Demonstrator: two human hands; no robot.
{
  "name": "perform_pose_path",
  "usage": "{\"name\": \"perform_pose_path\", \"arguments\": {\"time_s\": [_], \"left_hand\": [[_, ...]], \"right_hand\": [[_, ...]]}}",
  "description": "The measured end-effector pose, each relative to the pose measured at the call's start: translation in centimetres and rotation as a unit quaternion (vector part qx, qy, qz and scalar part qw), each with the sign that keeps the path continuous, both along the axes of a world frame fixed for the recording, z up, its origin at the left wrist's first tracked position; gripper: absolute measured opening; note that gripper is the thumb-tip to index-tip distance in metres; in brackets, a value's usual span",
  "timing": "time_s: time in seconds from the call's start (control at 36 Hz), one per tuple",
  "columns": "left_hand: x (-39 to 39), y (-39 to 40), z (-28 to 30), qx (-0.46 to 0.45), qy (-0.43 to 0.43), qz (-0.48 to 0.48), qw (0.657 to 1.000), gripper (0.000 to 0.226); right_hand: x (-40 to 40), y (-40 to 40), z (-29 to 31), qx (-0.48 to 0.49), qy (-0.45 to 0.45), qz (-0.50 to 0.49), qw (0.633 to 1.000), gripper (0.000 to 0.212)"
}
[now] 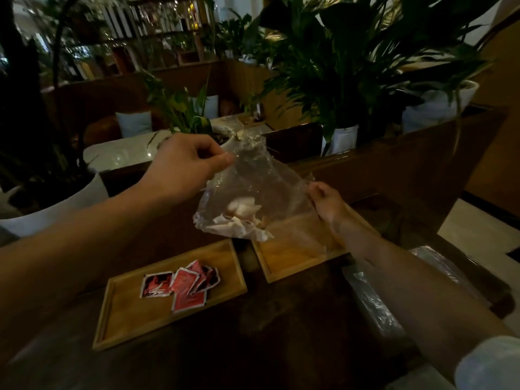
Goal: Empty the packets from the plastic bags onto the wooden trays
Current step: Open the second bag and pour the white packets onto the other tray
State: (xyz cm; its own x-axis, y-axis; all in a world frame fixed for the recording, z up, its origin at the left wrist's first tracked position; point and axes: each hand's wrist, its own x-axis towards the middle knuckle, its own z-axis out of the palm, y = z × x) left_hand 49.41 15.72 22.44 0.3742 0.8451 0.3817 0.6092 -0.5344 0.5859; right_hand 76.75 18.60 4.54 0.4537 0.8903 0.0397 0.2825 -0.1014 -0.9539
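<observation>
Head view: dark table, two wooden trays, red packets on the near one. Left hand and right hand each pinch the clear bag above the far tray. White packets sit near its edge; a tilt could spill them between the trays.

Wearing a pale, whitish sleeve pushed up the right forearm; showing bare left forearm, both hands ungloved.

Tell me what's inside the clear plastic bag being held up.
The clear plastic bag, pinched by the left hand and right hand, holds several pale packets bunched at its low corner. Crinkled film and blur hide their exact count and print.
</observation>
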Motion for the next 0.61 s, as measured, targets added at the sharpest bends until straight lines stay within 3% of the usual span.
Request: {"name": "perform_pose_path", "arguments": {"time_s": [0.19, 0.42, 0.61], "left_hand": [[1.1, 1.1, 0.8, 0.003, 0.017, 0.031, 0.999, 0.019], [2.4, 2.0, 1.1, 0.006, 0.025, 0.050, 0.998, 0.017], [3.3, 1.8, 2.4, 0.053, 0.033, 0.044, 0.997, 0.019]], "right_hand": [[2.1, 0.6, 0.4, -0.035, -0.048, 0.027, 0.998, 0.023], [3.7, 1.1, 0.3, -0.054, -0.021, -0.005, 0.998, 0.025], [4.1, 0.8, 1.0, -0.069, -0.067, -0.060, 0.994, 0.051]]}}
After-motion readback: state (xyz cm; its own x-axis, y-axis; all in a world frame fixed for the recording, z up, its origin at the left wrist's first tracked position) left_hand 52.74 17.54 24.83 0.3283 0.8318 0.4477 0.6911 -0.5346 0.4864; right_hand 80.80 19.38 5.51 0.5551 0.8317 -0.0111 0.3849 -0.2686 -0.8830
